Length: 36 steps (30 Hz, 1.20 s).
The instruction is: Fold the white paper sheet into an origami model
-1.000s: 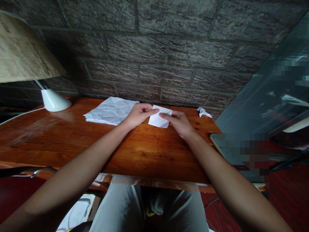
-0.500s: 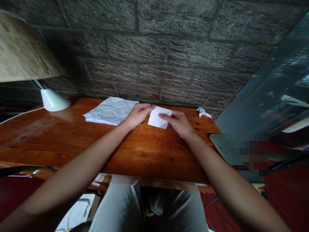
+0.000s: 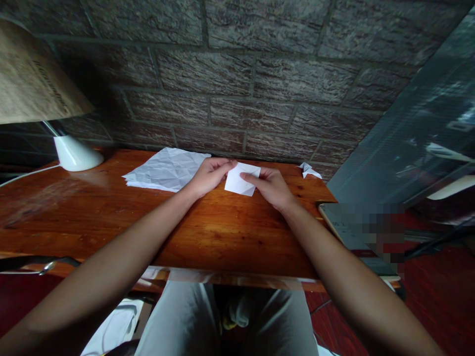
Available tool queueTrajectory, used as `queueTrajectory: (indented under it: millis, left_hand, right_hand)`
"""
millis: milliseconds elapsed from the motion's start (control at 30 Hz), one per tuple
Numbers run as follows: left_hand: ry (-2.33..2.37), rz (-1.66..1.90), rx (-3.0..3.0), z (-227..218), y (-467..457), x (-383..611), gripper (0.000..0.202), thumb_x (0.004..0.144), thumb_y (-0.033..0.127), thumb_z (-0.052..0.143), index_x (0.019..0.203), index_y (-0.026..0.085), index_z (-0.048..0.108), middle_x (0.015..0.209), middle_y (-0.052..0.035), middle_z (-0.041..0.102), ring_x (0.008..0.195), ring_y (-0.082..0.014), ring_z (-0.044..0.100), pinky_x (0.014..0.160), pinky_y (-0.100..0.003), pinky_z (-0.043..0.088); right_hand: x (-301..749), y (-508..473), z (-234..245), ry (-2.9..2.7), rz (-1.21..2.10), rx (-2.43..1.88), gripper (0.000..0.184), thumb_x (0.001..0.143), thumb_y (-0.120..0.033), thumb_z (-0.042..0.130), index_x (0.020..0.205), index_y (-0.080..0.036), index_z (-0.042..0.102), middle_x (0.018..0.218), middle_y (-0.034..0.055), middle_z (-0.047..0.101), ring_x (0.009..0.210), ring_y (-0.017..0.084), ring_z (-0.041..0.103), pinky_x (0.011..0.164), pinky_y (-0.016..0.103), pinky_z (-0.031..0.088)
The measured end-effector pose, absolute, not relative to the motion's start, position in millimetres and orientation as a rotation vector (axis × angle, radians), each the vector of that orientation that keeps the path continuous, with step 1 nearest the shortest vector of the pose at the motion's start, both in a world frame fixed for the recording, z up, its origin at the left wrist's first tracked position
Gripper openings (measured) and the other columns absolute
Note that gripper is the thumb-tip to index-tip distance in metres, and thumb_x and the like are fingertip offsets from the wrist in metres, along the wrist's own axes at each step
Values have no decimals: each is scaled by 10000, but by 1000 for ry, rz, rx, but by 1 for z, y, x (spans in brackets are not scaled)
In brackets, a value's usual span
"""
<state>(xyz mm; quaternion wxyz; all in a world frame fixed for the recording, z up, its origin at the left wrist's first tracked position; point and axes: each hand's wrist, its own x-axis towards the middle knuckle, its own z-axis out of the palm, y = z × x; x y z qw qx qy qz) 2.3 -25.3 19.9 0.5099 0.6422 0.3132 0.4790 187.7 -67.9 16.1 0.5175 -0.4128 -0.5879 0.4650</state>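
A small folded square of white paper [image 3: 241,186] is held between my two hands, slightly tilted above the wooden table [image 3: 230,237]. My left hand [image 3: 212,174] pinches its upper left corner between thumb and fingers. From the right side, my right hand [image 3: 272,187] grips it, the thumb lying flat across the front and the fingers hidden behind. Left of my left hand lies a stack of creased white paper sheets [image 3: 166,169]. Beyond my right hand, near the wall, rests a small folded paper piece [image 3: 310,171].
A lamp with a white base [image 3: 77,154] and a brown paper shade [image 3: 33,79] stands at the left. A stone-block wall [image 3: 230,74] rises behind the table. At the right edge sits a flat grey book-like object [image 3: 343,225], partly blurred out.
The view has shifted slightly, so everything sits a little further left. Both hands keep their hold on the folded paper, whose tilt has barely changed.
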Motion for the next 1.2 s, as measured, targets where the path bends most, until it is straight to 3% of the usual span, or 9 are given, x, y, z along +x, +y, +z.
queueTrajectory:
  millis: [200, 367, 467, 600, 800, 1100, 1200]
  left_hand:
    - [745, 1174, 1579, 20, -24, 1, 454, 748, 560, 781, 584, 170, 618, 580, 23, 526, 555, -91, 443, 530, -226, 328]
    - [717, 1085, 1663, 20, -22, -3, 447, 795, 553, 747, 612, 165, 620, 527, 43, 435, 492, -72, 333, 477, -231, 223]
    - [696, 1022, 1665, 20, -21, -4, 340, 770, 483, 774, 747, 153, 695, 523, 56, 432, 474, -67, 309, 469, -231, 193]
    - [652, 989, 1617, 20, -24, 0, 305, 718, 426, 796, 787, 142, 707, 556, 54, 476, 487, -64, 343, 479, -227, 222]
    - [727, 1044, 1612, 19, -24, 4, 405, 764, 520, 761, 637, 155, 640, 552, 27, 546, 541, -85, 464, 538, -230, 340]
    - [698, 971, 1560, 17, -20, 1, 373, 690, 479, 856, 807, 137, 765, 783, -43, 744, 710, -137, 625, 686, -270, 464]
    - [691, 984, 1533, 16, -20, 1, 381, 696, 480, 858, 855, 144, 775, 835, -52, 767, 751, -151, 653, 731, -284, 487]
  right_hand:
    - [185, -70, 14, -1463, 1138, -975, 387, 676, -517, 855, 886, -195, 810, 879, 38, 790, 808, 185, 685, 804, 336, 525]
    - [187, -68, 14, -1390, 1180, -966, 429, 640, -531, 874, 886, -187, 801, 847, 30, 787, 754, 166, 676, 775, 319, 531]
    - [188, -66, 14, -1371, 1189, -965, 447, 634, -540, 878, 886, -180, 796, 834, 34, 788, 732, 164, 682, 770, 321, 537]
    - [189, -66, 15, -1337, 1175, -961, 458, 631, -558, 878, 880, -182, 797, 853, 44, 793, 752, 178, 692, 789, 336, 544]
    - [190, -66, 16, -1365, 1144, -962, 454, 646, -547, 876, 927, -197, 805, 893, 41, 795, 802, 187, 697, 816, 345, 540]
    - [192, -61, 9, -1448, 1120, -984, 454, 664, -549, 861, 933, -192, 778, 901, 44, 784, 848, 209, 697, 849, 379, 548]
    - [193, -57, 5, -1444, 1006, -1009, 567, 661, -568, 857, 1069, -196, 728, 954, 57, 772, 865, 215, 697, 840, 383, 561]
